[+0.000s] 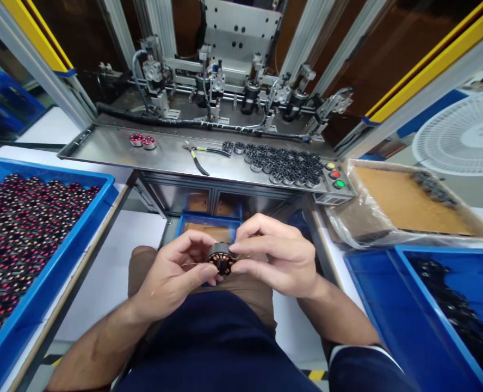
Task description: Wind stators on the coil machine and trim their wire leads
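Over my lap, both hands hold one small motor stator [221, 257], a dark ring wound with copper wire. My left hand [172, 275] grips it from the left with thumb and fingers curled round it. From the right, my right hand [274, 256] pinches its edge with the fingertips. A thin wire strand trails left from the stator across my left hand.
A blue bin [57, 261] of red-and-copper stators is at my left. A steel shelf [115, 147] ahead carries two red stators [142, 141], pliers [198, 155], a heap of black rings [284, 162] and coloured buttons [334, 175]. Blue bins [384, 305] and a lined cardboard tray [404, 204] are at my right.
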Action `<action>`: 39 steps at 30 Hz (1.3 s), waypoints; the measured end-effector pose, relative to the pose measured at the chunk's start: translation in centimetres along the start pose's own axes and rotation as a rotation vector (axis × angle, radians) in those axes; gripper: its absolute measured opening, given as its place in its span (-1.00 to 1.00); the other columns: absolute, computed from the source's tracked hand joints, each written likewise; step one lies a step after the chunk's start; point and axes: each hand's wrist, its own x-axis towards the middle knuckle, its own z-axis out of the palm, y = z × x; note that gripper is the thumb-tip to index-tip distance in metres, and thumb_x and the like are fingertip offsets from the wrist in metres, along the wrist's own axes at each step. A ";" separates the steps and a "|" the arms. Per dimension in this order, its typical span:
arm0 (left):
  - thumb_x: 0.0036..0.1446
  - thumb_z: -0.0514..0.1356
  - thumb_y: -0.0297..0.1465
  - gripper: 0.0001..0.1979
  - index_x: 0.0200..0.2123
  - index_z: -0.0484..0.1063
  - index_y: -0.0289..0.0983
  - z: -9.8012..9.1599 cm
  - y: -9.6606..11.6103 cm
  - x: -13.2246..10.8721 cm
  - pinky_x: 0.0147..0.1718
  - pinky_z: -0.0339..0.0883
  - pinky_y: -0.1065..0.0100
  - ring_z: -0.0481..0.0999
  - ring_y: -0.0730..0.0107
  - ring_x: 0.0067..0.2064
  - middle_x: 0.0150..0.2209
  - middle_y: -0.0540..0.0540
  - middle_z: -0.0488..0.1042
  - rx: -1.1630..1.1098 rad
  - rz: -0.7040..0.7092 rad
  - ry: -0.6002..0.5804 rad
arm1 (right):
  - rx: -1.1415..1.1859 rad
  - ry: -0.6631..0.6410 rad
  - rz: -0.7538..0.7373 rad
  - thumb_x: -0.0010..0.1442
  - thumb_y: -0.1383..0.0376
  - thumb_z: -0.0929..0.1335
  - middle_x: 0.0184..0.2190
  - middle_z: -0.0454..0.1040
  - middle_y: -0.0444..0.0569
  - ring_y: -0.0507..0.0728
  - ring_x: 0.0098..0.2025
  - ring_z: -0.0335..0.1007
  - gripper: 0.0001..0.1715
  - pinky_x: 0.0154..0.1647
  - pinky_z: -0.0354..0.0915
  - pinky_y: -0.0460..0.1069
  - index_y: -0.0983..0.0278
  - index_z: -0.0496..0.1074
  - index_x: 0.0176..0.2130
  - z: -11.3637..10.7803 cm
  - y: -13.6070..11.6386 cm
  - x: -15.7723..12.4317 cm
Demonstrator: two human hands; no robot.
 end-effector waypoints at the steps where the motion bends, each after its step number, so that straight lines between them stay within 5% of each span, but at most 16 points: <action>1: 0.16 0.28 -0.41 -0.79 -0.11 0.44 -0.18 0.1 0.0 0.0 -0.34 0.50 0.51 0.58 0.50 -0.33 -0.30 -0.01 0.55 -0.001 0.005 0.006 | -0.019 0.009 -0.004 0.12 0.40 0.49 -0.34 0.49 0.03 0.04 -0.33 0.44 -0.82 -0.36 0.40 -0.06 0.35 0.56 -0.21 0.1 -0.2 0.0; 5: 0.15 0.28 -0.50 -0.76 -0.11 0.43 -0.15 0.3 0.0 0.2 -0.30 0.52 0.48 0.61 0.49 -0.30 -0.25 0.01 0.55 -0.029 0.054 0.032 | -0.110 0.051 0.003 0.13 0.51 0.45 -0.37 0.50 0.07 0.05 -0.34 0.44 -0.88 -0.36 0.39 -0.06 0.41 0.55 -0.25 0.5 -1.0 -0.1; 9: -0.03 0.40 -0.53 -0.61 -0.14 0.42 -0.14 0.5 0.2 0.6 -0.10 0.50 0.37 0.59 0.36 -0.07 0.04 -0.03 0.49 -0.174 0.195 0.015 | -0.162 0.125 0.024 0.14 0.57 0.39 -0.45 0.49 0.05 0.04 -0.38 0.40 -0.90 -0.39 0.37 -0.05 0.43 0.50 -0.31 0.8 -1.6 0.3; 12: -0.10 0.46 -0.31 -0.52 -0.09 0.40 -0.11 0.5 0.4 1.3 0.06 0.42 0.25 0.50 0.19 0.11 0.07 -0.03 0.48 -0.361 0.239 0.035 | -0.150 0.128 0.004 0.16 0.55 0.38 -0.46 0.48 0.02 0.04 -0.38 0.40 -0.89 -0.38 0.38 -0.05 0.39 0.48 -0.33 0.8 -1.8 0.8; 14: 0.00 0.36 -0.09 -0.53 -0.07 0.42 -0.17 0.5 0.4 1.9 0.04 0.43 0.26 0.53 0.19 0.07 0.01 -0.08 0.53 -0.436 0.114 0.013 | -0.122 0.092 -0.022 0.18 0.53 0.37 -0.45 0.49 0.01 0.04 -0.38 0.41 -0.90 -0.36 0.40 -0.05 0.37 0.48 -0.32 0.6 -1.8 1.0; 18: 0.22 -0.04 0.09 -0.36 -0.21 0.48 -0.39 0.4 -0.1 2.9 -0.36 0.52 0.29 0.65 0.17 -0.33 -0.37 -0.27 0.62 -0.448 -0.328 -0.453 | -0.124 0.015 -0.044 0.21 0.48 0.36 -0.44 0.50 0.00 0.04 -0.38 0.43 -0.90 -0.35 0.43 -0.06 0.35 0.50 -0.30 0.1 -1.9 1.1; 20: 0.27 -0.02 0.00 -0.45 -0.20 0.45 -0.39 0.6 -0.3 2.9 -0.49 0.49 0.34 0.65 0.16 -0.41 -0.42 -0.27 0.61 -0.443 -0.336 -0.543 | -0.147 0.002 -0.049 0.21 0.49 0.35 -0.43 0.51 0.03 0.06 -0.36 0.44 -0.90 -0.34 0.43 -0.05 0.37 0.50 -0.29 -0.2 -2.0 1.1; 24: 0.28 0.13 -0.26 -0.72 -0.03 0.37 -0.28 1.1 -0.2 2.5 -0.48 0.48 0.43 0.64 0.31 -0.39 -0.38 -0.13 0.60 -0.333 -0.134 -0.276 | -0.213 0.065 -0.022 0.20 0.51 0.35 -0.44 0.52 0.04 0.05 -0.38 0.43 -0.88 -0.36 0.42 -0.05 0.38 0.50 -0.30 -0.4 -2.3 1.1; 27: 0.21 0.22 -0.37 -0.63 0.09 0.32 -0.16 1.3 0.1 2.1 -0.44 0.51 0.41 0.63 0.35 -0.36 -0.28 -0.07 0.56 -0.259 -0.008 -0.163 | -0.236 0.149 0.029 0.18 0.53 0.37 -0.47 0.51 0.03 0.03 -0.41 0.42 -0.89 -0.40 0.38 -0.08 0.39 0.50 -0.35 -0.1 -2.4 1.1; 30: 0.08 0.33 -0.39 -0.62 -0.02 0.38 -0.07 1.3 0.4 1.8 -0.22 0.55 0.29 0.61 0.24 -0.11 -0.04 -0.07 0.51 -0.250 0.132 -0.093 | -0.222 0.198 0.071 0.19 0.51 0.37 -0.48 0.51 0.01 0.02 -0.42 0.42 -0.87 -0.40 0.38 -0.08 0.38 0.50 -0.38 0.2 -2.5 1.3; 33: 0.01 0.38 -0.25 -0.70 -0.20 0.41 -0.09 1.2 0.8 2.0 0.03 0.45 0.13 0.50 0.14 0.11 -0.02 0.00 0.50 -0.330 0.204 -0.011 | -0.149 0.203 0.064 0.22 0.50 0.35 -0.51 0.49 -0.03 0.03 -0.41 0.42 -0.84 -0.38 0.40 -0.07 0.35 0.49 -0.39 0.3 -2.5 1.5; 36: 0.03 0.28 0.01 -0.55 -0.13 0.43 -0.17 1.0 1.1 2.7 -0.02 0.46 0.17 0.56 0.15 0.02 -0.13 -0.09 0.57 -0.401 0.039 -0.062 | -0.061 0.132 -0.004 0.22 0.49 0.36 -0.51 0.49 -0.03 0.05 -0.39 0.44 -0.87 -0.36 0.42 -0.05 0.34 0.49 -0.36 0.1 -2.5 1.6; 39: 0.14 0.02 0.16 -0.33 -0.20 0.48 -0.37 1.0 0.7 3.3 -0.32 0.52 0.23 0.65 0.14 -0.32 -0.35 -0.25 0.61 -0.413 -0.311 -0.429 | -0.053 0.072 -0.037 0.22 0.48 0.36 -0.48 0.51 0.00 0.04 -0.39 0.44 -0.89 -0.36 0.43 -0.06 0.34 0.50 -0.33 -0.2 -2.6 1.7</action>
